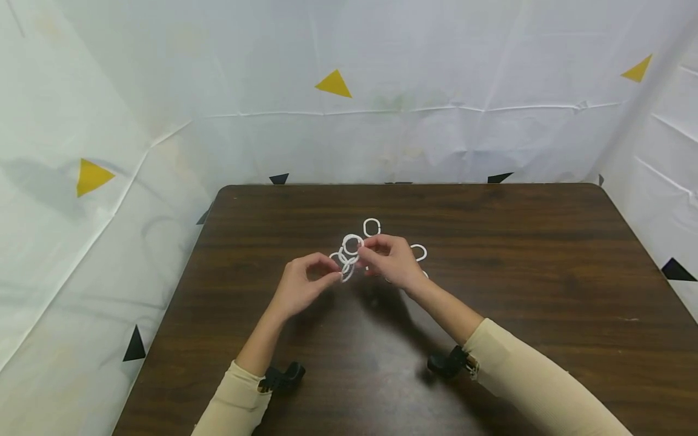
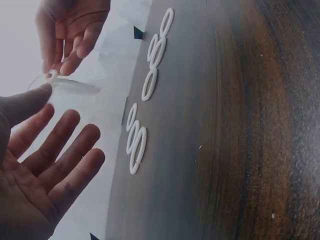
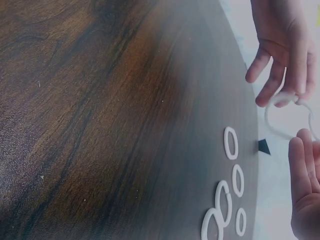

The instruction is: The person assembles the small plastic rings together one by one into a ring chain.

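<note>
Both hands meet above the dark table, with white plastic rings between them. My left hand (image 1: 302, 283) pinches a ring (image 1: 349, 276) between thumb and index finger; its other fingers are spread in the left wrist view. Thumb and fingertips of my right hand (image 1: 394, 263) pinch another ring (image 1: 352, 235), held a little higher. The rings overlap between the hands in the head view, and I cannot tell for certain which are linked. In the right wrist view a blurred, pale ring (image 3: 268, 120) spans the space between the fingertips.
Several loose white rings (image 2: 149, 85) lie on the brown wood-grain table (image 1: 518, 272), some partly behind the right hand in the head view. One ring (image 1: 372, 220) lies beyond the hands. White sheeting (image 1: 409, 54) with yellow and black triangles surrounds the table.
</note>
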Available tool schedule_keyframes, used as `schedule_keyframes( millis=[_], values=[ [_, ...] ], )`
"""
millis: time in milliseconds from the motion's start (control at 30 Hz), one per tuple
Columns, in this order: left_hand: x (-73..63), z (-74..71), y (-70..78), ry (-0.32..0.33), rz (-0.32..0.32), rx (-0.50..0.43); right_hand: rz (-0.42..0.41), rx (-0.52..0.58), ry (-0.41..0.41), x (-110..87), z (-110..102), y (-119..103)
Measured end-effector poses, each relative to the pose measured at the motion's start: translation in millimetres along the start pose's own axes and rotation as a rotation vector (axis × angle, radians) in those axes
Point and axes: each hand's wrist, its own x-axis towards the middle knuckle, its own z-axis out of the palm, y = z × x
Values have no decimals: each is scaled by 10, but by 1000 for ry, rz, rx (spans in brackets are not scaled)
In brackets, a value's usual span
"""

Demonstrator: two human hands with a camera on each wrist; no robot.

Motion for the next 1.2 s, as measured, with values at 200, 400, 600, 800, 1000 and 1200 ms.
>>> schedule_keyframes(
  millis=[200,400,600,800,1000,1200],
  values=[
    [37,14,5,30,-7,-65,15,31,-30,-12,31,-12],
    [63,58,46,82,10,-95,17,16,-46,-23,43,-25],
    [50,75,77,118,15,-154,2,-38,-89,-9,-31,7],
    [35,46,71,142,28,-220,-132,-383,-34,21,-205,60],
    [31,13,56,152,34,-237,-358,-987,-81,-7,-291,215],
    [-14,-44,268,125,27,-251,-535,-1275,-166,-32,-257,452]
  ],
)
